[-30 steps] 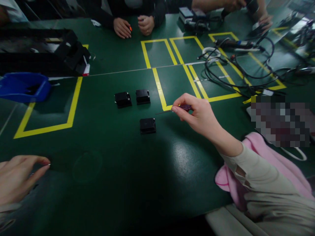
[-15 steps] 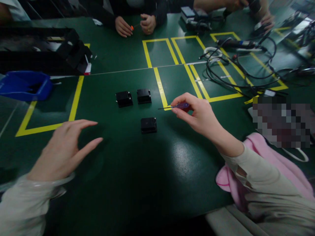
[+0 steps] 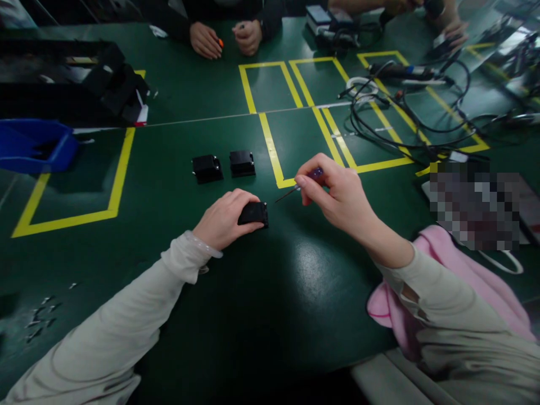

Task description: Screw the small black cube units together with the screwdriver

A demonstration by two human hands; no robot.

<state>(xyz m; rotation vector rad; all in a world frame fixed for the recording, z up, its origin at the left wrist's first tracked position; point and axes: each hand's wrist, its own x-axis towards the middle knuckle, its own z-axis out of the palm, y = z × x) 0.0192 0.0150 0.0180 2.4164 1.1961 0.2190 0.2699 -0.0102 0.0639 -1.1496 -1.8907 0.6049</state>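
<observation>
My left hand (image 3: pixel 228 219) grips a small black box (image 3: pixel 254 214) on the green table, thumb on the near side and fingers over the far side. A purple-handled screwdriver (image 3: pixel 314 174) is pinched in my right hand (image 3: pixel 337 191). Its thin shaft slants down to the left, the tip a short way to the right of the box and apart from it. Small shiny bits, perhaps screws, show at the box's right edge. Two similar black boxes, one on the left (image 3: pixel 206 167) and one on the right (image 3: pixel 242 162), sit just beyond.
Small metal screws (image 3: pixel 42 315) lie scattered at the left. A blue bin (image 3: pixel 37 146) and a black rack (image 3: pixel 80 90) stand at far left. Cables (image 3: pixel 405 124) coil at right, near a pink cloth (image 3: pixel 447 281). A co-worker's hands (image 3: pixel 228 40) rest across the table.
My left hand has moved right and closed on the near black box. The screwdriver in my right hand has tilted, its tip now pointing lower toward that box.
</observation>
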